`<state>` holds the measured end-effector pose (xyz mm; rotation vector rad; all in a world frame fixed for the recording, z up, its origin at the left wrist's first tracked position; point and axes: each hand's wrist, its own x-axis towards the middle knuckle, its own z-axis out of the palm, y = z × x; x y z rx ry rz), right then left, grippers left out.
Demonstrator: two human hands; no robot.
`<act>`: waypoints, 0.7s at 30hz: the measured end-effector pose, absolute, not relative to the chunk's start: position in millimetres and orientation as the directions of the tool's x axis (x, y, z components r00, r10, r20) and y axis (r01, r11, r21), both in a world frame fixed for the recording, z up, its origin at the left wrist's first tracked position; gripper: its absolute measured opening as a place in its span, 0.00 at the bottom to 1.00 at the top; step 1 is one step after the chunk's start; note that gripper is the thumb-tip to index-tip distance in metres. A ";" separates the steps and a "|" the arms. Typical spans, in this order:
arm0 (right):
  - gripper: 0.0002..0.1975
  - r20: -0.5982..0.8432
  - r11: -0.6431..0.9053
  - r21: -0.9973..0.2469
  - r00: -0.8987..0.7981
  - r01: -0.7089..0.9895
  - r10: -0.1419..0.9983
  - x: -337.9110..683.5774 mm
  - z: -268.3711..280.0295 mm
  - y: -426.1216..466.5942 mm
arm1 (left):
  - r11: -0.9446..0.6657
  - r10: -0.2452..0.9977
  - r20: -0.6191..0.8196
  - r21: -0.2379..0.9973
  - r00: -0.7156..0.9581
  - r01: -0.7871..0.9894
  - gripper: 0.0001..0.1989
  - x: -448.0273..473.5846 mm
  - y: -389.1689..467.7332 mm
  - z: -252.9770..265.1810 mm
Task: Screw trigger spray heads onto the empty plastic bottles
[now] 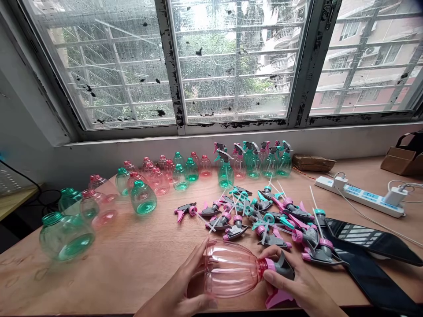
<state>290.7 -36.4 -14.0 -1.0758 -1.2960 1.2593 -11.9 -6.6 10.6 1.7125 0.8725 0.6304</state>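
A clear pink bottle (231, 269) lies sideways in the air above the table's front edge, its base toward the left. Around that base my left hand (185, 281) is closed, thumb below and fingers above. At the bottle's neck, my right hand (291, 279) grips a grey and pink spray head (280, 266), with its pink trigger pointing down. The spray head sits against the neck; whether it is fully screwed on I cannot tell. Just beyond the hands lies a pile of loose spray heads (238, 226), grey with pink or teal collars and thin tubes.
Open green and pink bottles (143, 198) stand at the left and back. Several bottles with spray heads (226, 169) stand near the window. On the right are a power strip (360, 196), two dark flat devices (370, 268) and cardboard boxes (403, 160).
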 end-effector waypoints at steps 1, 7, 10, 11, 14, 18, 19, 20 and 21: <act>0.15 0.085 0.083 -0.996 -0.098 -0.022 0.992 290.9 -13.0 -36.6 | -0.189 0.805 -0.001 0.947 0.593 0.258 0.46 -12.8 -6.0 9.8; 0.15 0.088 0.089 -0.996 -0.092 0.003 0.992 292.1 -12.5 -36.8 | -0.225 0.775 0.042 0.951 0.631 0.214 0.39 -14.1 -6.3 6.1; 0.15 0.082 0.083 -0.997 -0.115 0.005 0.990 292.4 -14.3 -37.0 | -0.213 0.787 0.043 0.955 0.615 0.205 0.44 -10.9 -8.6 9.6; 0.15 0.077 0.077 -0.997 -0.118 -0.002 0.990 292.4 -14.6 -37.2 | -0.201 0.783 0.041 0.961 0.620 0.191 0.47 -9.7 -9.0 11.3; 0.16 0.087 0.087 -0.996 -0.092 -0.002 0.992 292.3 -14.3 -37.5 | -0.139 0.764 0.017 0.980 0.645 0.139 0.51 -8.0 -9.3 15.3; 0.16 0.105 0.109 -0.993 -0.084 0.037 0.991 292.8 -14.7 -36.9 | -0.124 0.780 -0.014 0.976 0.626 0.177 0.45 -9.9 -8.4 14.1; 0.16 0.106 0.109 -0.993 -0.085 0.036 0.991 292.9 -15.3 -36.5 | -0.136 0.783 -0.006 0.974 0.623 0.181 0.44 -10.3 -8.3 13.1; 0.16 0.109 0.112 -0.993 -0.084 0.030 0.991 293.0 -16.0 -36.1 | -0.149 0.780 0.008 0.974 0.626 0.173 0.44 -10.3 -8.3 12.1; 0.16 0.108 0.110 -0.994 -0.084 0.020 0.991 293.1 -16.7 -35.7 | -0.158 0.773 0.024 0.975 0.633 0.156 0.43 -9.9 -8.3 11.3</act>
